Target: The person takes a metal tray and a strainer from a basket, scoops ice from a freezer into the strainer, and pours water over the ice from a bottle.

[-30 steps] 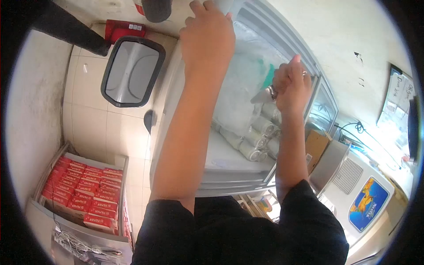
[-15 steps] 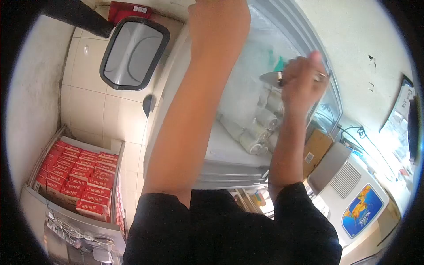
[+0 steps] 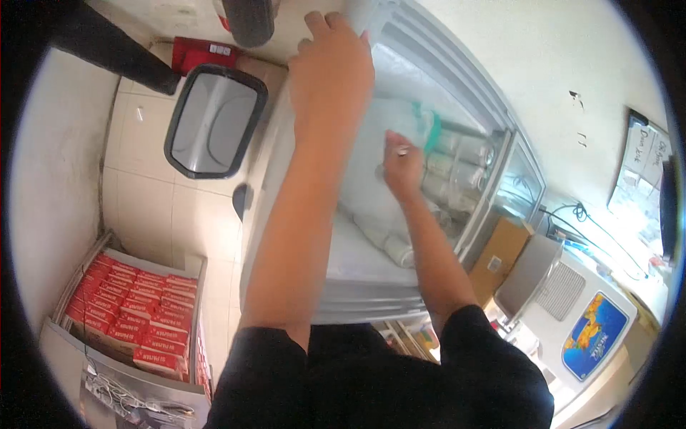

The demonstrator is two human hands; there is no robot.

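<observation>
My left hand is at the far left part of a white chest freezer, its fingers spread and bent over the edge. My right hand is closed inside the freezer, over a cloudy whitish surface. A small shiny metal bit shows at its fingers; the rest of the tool is hidden or blurred. Just beyond this hand lies a green strip. Clear-wrapped cylindrical packs lie to its right, and a long whitish pack lies nearer my body.
A grey bin with a black rim stands on the tiled floor at left. Below it, a case holds several red boxes. At right are a cardboard box, a white appliance with a blue label, and loose cables.
My right hand has moved left and down, deeper over the freezer's inside; the metal blade seen before is now mostly hidden. My left hand has shifted slightly left and down in view.
</observation>
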